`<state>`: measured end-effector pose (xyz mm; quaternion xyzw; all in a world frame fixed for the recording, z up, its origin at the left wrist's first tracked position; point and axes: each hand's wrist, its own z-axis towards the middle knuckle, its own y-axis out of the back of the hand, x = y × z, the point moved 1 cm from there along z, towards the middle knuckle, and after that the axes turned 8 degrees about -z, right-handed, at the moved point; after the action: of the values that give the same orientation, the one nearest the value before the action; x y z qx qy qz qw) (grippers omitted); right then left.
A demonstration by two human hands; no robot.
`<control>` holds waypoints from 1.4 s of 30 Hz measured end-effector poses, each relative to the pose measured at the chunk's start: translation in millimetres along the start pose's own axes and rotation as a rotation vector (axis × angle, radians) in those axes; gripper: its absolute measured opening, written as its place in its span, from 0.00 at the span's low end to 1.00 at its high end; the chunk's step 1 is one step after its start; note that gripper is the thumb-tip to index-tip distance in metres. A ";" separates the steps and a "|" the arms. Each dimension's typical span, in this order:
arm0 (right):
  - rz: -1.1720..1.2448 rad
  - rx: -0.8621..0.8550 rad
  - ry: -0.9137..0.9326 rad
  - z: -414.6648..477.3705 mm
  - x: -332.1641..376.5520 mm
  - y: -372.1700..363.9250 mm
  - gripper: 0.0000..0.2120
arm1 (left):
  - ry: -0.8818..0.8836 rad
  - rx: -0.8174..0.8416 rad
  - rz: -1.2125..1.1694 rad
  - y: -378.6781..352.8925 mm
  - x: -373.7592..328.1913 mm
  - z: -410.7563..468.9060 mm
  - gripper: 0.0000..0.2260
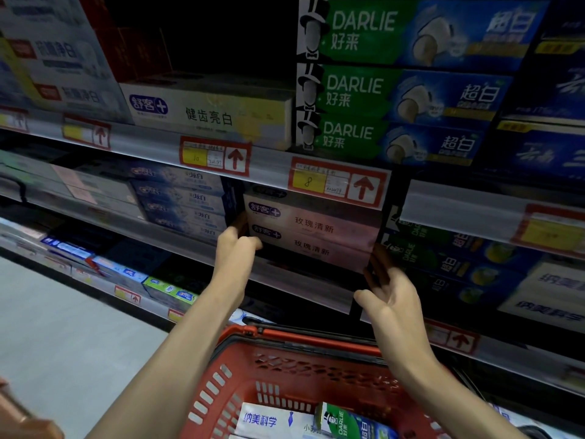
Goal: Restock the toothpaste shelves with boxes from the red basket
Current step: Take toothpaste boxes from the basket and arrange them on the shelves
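- Two pink boxes are stacked on the mid shelf, betw. Crest boxes & dark Darlie boxes; this placing is judged near done.
- Left hand: fingers curled round the stack's left end.
- Right hand: fingers nearly straight, spread, laid on the lower right corner; nothing gripped.
- Red basket sits below; a white box & green box lie inside, so restocking is judged unfinished.
- Basket bottom is cut off, so the count can't be told; shelf rear is too dark.

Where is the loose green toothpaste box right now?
The green box lies in the red basket at the bottom of the head view, just right of a white box.
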<state>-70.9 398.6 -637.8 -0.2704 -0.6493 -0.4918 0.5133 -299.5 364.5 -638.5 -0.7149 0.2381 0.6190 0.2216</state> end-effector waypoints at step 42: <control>0.134 0.162 -0.309 -135.8 -15.4 59.5 0.18 | 0.243 0.235 -0.052 56.6 -2.2 -181.6 0.13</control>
<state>39.4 298.5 -632.2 -0.3434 -0.7384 -0.3553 0.4590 -193.0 209.0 -612.9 -0.7597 0.3151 0.4899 0.2890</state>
